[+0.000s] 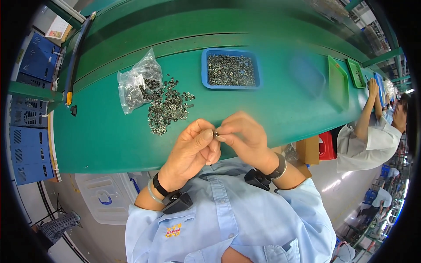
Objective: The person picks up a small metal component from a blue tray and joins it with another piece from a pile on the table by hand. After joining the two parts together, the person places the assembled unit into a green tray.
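Note:
My left hand (195,142) and my right hand (244,136) meet over the near edge of the green table. Between their fingertips they pinch one small dark metal part (215,134), whose exact kind is too small to make out. Just beyond my left hand lies a loose pile of small metal parts (169,109), black and silver. It spills from the mouth of a clear plastic bag (131,90). Farther off, a blue tray (204,72) holds many similar small parts.
Green trays (337,83) stand toward the right end of the table (96,136). A co-worker (368,136) sits there, hands on the table. A yellow-tipped cutter (69,97) lies at the left edge. Blue crates (30,153) are stacked at the left, and a lidded clear box (107,199) sits below.

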{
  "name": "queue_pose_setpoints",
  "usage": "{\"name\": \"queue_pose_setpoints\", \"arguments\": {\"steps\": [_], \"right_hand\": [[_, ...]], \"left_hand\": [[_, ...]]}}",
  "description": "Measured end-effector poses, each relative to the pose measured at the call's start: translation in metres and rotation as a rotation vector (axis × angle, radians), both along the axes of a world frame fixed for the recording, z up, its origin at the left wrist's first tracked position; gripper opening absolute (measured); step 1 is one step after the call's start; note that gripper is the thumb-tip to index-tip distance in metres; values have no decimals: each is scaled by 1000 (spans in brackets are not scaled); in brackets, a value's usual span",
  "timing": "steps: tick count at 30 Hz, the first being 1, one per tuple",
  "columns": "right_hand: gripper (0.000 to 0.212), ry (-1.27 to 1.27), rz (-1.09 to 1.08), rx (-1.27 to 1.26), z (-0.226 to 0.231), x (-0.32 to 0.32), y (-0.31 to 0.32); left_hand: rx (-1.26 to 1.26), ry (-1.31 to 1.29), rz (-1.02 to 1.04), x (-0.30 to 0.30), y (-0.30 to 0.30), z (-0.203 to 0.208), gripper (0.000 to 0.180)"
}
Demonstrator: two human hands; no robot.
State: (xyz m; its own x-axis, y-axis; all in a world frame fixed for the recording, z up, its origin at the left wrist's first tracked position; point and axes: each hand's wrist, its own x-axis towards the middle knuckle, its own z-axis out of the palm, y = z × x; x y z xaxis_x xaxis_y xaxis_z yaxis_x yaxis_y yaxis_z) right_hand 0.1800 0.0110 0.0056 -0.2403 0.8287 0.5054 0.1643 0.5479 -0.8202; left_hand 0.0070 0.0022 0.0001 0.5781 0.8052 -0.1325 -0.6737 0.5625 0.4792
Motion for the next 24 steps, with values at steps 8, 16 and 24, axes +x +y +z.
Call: {"name": "queue_pose_setpoints", "arguments": {"steps": [8,16,24], "right_hand": [[17,-30,36,60,1,1,2],[17,-69,37,52,1,4,1],[12,-57,-18,-51,-6,3,0]], "left_hand": [[-3,5,-2,0,0,4,13],[35,188,0,-3,0,9,12],[67,289,20,0,4,6,12]]}}
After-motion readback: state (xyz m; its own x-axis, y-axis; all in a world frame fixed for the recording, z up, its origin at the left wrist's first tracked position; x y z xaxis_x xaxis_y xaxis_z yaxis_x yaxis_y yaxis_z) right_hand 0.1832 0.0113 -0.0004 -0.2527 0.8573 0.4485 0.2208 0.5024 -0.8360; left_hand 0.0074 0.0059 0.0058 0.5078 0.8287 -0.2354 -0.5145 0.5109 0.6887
